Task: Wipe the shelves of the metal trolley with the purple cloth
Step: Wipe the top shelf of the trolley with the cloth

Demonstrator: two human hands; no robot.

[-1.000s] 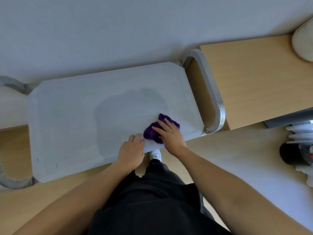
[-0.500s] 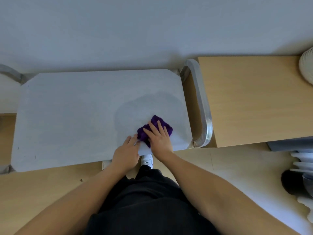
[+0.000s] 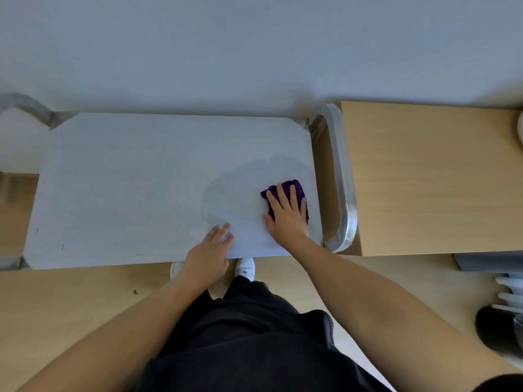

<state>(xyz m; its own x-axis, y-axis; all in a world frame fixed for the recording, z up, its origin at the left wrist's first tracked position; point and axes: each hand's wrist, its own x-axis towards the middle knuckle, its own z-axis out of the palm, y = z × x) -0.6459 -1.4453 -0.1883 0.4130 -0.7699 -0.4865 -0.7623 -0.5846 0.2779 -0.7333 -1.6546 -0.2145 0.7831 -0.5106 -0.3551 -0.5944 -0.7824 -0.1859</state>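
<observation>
The metal trolley's flat grey top shelf (image 3: 127, 188) fills the middle of the view, with a curved handle (image 3: 343, 193) at its right end. A purple cloth (image 3: 295, 189) lies near the shelf's right front corner. My right hand (image 3: 287, 215) presses flat on the cloth with fingers spread. My left hand (image 3: 210, 250) rests on the shelf's front edge, a little left of the cloth, holding nothing. A damp patch (image 3: 240, 188) shows on the shelf left of the cloth. The lower shelves are hidden under the top one.
A wooden cabinet top (image 3: 430, 176) stands right beside the trolley's right handle. A pale wall (image 3: 254, 46) runs behind the trolley. A dark object and white slats (image 3: 506, 315) sit at the far right on the floor. My white shoes (image 3: 246, 268) stand under the front edge.
My right hand has slid the cloth rightward toward the shelf's right edge, away from my left hand. The left hand stays on the front edge. The camera view has shifted.
</observation>
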